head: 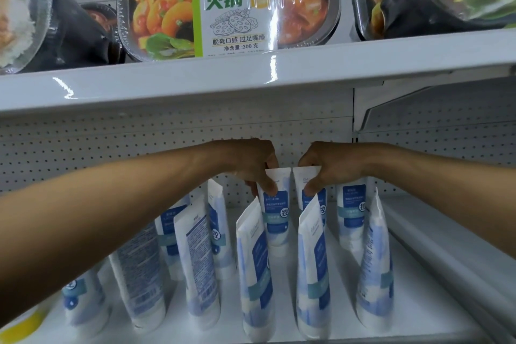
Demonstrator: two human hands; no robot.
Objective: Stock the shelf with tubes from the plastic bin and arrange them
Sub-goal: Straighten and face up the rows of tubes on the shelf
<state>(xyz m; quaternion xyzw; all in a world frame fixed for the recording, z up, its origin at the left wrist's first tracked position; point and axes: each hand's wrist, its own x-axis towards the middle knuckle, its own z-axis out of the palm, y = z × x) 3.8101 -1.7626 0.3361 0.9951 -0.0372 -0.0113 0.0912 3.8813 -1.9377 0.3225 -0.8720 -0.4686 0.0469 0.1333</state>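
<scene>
Front row of tubes point(257, 274) stands upright on the white shelf point(435, 296) — behind them, the left hand point(251, 165) pinches one back-row tube point(275, 212) by its crimped top, the right hand point(326, 165) pinches its neighbour point(300, 179) — the two tops almost touching.

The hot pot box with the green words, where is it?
The hot pot box stands on the upper shelf, near the middle, above both hands and the tubes below.

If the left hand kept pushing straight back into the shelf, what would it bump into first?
Probably the perforated back panel. The left hand pinches a rear-row tube, and nothing else shows behind it, though depth is hard to judge.
</scene>
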